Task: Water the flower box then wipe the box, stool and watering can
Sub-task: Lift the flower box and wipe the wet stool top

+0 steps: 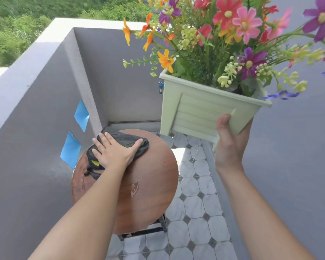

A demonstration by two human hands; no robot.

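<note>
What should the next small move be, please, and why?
Probably sweep the left hand and dark cloth across the rest of the stool: the cloth covers only its far-left edge, while the right hand holds the flower box clear.

An open-air balcony: a grey parapet edges a narrow tiled floor, green bushes lie beyond and below it, and what looks like a tap sits on the end wall.

Grey balcony wall at my 9 o'clock | two blue squares on it | tiled floor at 5 o'clock | greenery beyond at 11 o'clock
</note>
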